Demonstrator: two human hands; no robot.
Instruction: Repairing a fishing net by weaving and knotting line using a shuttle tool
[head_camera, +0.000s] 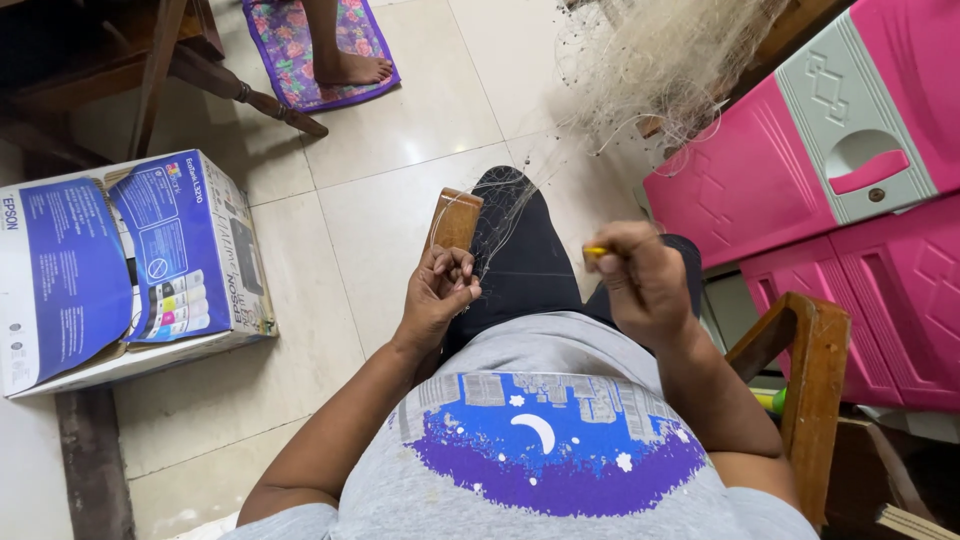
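Notably, the printer carton (120, 265) sat on the tiled floor (400, 130) at nine o'clock, well apart from the work. Left hand (435, 295): fingers curled shut, pinching the wooden gauge block (455, 218) and the mesh against it. Fishing net (640, 60): fine pale filament, judged very light, limp and snag-prone; best held at a knot against the block, not by loose mesh. It ran from the lap up to a bunched mass at one o'clock. Right hand (640, 280): closed fist on a yellow netting needle (596, 250), only its tip showing. Individual strands over the dark trousers were hard to make out. The pink cabinet (830, 180) stood at three o'clock; the wooden chair arm (810, 370) was partly cut off.
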